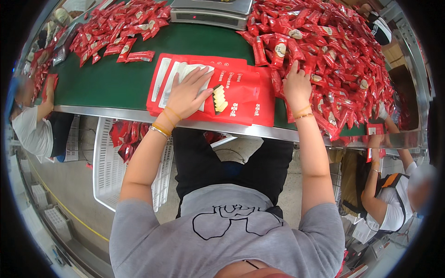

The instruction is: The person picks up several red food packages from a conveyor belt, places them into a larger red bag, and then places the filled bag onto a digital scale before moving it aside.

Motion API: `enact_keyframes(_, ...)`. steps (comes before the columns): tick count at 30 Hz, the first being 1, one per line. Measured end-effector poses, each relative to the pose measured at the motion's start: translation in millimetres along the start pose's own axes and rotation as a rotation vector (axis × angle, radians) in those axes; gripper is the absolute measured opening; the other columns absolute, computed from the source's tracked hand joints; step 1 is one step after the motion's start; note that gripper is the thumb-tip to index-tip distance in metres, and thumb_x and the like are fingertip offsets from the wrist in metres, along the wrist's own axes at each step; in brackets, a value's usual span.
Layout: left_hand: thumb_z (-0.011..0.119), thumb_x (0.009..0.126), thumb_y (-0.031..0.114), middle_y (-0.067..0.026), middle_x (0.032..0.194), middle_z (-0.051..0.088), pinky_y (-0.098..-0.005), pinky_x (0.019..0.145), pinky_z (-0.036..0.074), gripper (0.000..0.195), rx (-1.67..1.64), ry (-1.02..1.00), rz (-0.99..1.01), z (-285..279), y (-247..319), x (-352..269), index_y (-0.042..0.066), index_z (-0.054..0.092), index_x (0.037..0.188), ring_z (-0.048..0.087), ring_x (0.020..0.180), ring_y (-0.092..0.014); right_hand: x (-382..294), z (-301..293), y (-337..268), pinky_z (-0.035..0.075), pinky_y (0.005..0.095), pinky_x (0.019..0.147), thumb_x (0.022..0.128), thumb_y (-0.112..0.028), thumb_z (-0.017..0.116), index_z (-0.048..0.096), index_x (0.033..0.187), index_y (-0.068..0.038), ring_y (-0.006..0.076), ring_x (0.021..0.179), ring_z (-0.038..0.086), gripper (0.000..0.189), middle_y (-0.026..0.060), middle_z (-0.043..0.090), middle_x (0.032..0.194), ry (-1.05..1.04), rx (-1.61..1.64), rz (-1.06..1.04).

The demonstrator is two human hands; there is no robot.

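Note:
My left hand [190,93] lies flat with fingers spread on a stack of flat red printed pouches [241,92]. The pouches overlap unevenly near the front edge of the green work surface [100,87]. Just right of them, my right hand [298,87] is at the near left side of a large heap of small red wrapped packets [333,69]. Its index finger points forward over the packets while the other fingers are partly curled. Whether the fingers hold a packet cannot be made out.
A metal scale [208,17] stands beyond the pouches. Another heap of red packets [114,33] lies at the far left. A metal rim [111,113] edges the surface. Below sits a white plastic basket [107,180] with red packaging. Co-workers [33,128] [393,205] sit on both sides.

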State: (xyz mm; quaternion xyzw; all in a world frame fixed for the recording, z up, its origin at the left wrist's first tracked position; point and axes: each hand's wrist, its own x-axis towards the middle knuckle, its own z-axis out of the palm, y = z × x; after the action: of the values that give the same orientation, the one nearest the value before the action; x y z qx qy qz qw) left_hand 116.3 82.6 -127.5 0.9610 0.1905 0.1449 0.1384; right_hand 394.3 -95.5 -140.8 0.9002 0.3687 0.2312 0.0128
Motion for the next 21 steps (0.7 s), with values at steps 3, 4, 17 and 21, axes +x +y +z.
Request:
enact_keyframes(3, 0.046, 0.091, 0.043, -0.0021, 0.142, 0.041, -0.0604, 0.104, 0.019, 0.049, 0.02, 0.01, 0.02, 2.0, -0.1, 0.9, 0.018, 0.046, 0.134, 0.033, 0.134, -0.022, -9.2, -12.6, 13.6, 0.052, 0.0435, 0.068, 0.084, -0.013, 0.054, 0.044, 0.122, -0.001, 0.0365, 0.079, 0.061, 0.04, 0.021, 0.06, 0.088, -0.005, 0.157, -0.004)
enact_keyframes(4, 0.046, 0.091, 0.043, -0.0021, 0.142, 0.04, -0.0602, 0.104, 0.019, 0.049, 0.023, 0.012, 0.011, 1.9, 0.4, -0.9, 0.018, 0.045, 0.134, 0.033, 0.134, -0.022, -13.5, -38.9, 12.2, 0.051, 0.0462, 0.066, 0.084, -0.017, 0.058, 0.044, 0.12, 0.001, 0.0398, 0.077, 0.061, 0.043, 0.0247, 0.06, 0.087, -0.106, 0.316, 0.075)
enact_keyframes(17, 0.056, 0.082, 0.05, -0.0051, 0.14, 0.043, -0.0522, 0.109, 0.016, 0.061, 0.139, 0.022, 0.211, -5.9, 1.0, -4.3, 0.019, 0.047, 0.134, 0.036, 0.132, -0.025, -23.6, -12.3, -54.8, 0.037, 0.0174, 0.055, 0.088, -0.014, 0.055, 0.053, 0.094, 0.0, 0.0045, 0.068, 0.046, 0.015, -0.004, 0.051, 0.076, -1.113, 1.743, 0.311)
enact_keyframes(21, 0.064, 0.066, 0.065, -0.0059, 0.126, 0.054, -0.0482, 0.103, 0.029, 0.083, 0.063, 0.102, 0.366, -2.1, 20.1, -10.7, 0.014, 0.05, 0.13, 0.05, 0.118, -0.024, -21.5, 29.1, -79.3, 0.038, 0.02, 0.052, 0.087, -0.012, 0.056, 0.049, 0.102, -0.001, 0.0057, 0.066, 0.048, 0.02, -0.0002, 0.053, 0.077, -1.012, 1.749, 0.288)
